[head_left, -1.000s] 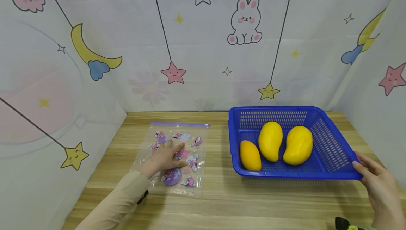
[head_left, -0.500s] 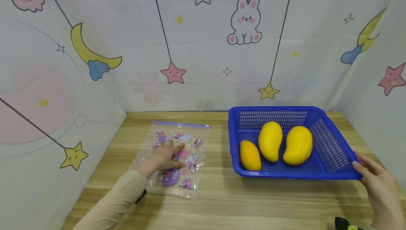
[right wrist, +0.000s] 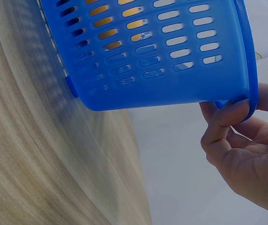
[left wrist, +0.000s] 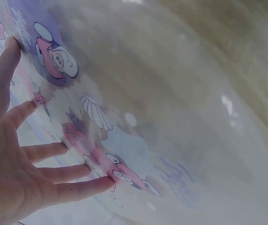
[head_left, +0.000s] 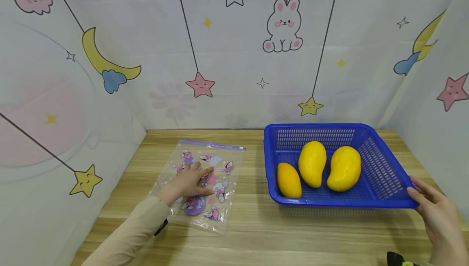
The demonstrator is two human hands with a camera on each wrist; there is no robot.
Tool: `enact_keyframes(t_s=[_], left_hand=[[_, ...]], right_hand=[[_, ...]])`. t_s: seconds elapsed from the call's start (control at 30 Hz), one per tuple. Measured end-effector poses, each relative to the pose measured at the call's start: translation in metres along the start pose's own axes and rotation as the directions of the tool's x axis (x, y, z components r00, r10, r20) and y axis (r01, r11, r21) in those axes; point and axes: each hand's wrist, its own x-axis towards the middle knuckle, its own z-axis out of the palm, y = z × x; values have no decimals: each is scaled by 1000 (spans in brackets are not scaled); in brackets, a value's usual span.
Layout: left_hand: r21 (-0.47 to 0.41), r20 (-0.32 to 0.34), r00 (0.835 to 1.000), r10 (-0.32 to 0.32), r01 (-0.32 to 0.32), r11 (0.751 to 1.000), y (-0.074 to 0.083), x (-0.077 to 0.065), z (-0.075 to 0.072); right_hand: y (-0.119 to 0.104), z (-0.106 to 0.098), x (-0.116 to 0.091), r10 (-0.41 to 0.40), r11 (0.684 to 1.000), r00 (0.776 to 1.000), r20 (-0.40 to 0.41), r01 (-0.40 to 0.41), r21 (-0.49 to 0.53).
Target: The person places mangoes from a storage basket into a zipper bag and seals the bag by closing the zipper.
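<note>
A clear zip bag (head_left: 229,201) printed with pink and purple cartoon figures lies flat on the table, its purple zip strip along the far edge. My left hand (head_left: 190,182) rests on the bag with fingers spread; in the left wrist view its fingertips touch the printed film. To the right stands a blue plastic basket (head_left: 388,168) holding three yellow mangoes, the smallest mango (head_left: 289,180) at the left. My right hand (head_left: 436,205) grips the basket's near right corner, thumb and fingers pinching the rim (right wrist: 251,61) in the right wrist view.
The wooden table (head_left: 253,237) has a strip of bare surface between bag and basket. A white cloth backdrop (head_left: 234,54) with moons, stars and a rabbit closes off the back and both sides.
The zip bag has turned slightly clockwise under my left hand, its near edge shifting toward me and left. My right hand and the basket have stayed in place.
</note>
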Motion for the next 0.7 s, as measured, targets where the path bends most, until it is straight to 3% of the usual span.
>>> enact_keyframes(t_s=[0.7], left_hand=[[25, 8, 999, 51, -51, 998, -7, 1, 0]], right_hand=[[3, -2, 1, -19, 1000, 1000, 9, 19, 1]])
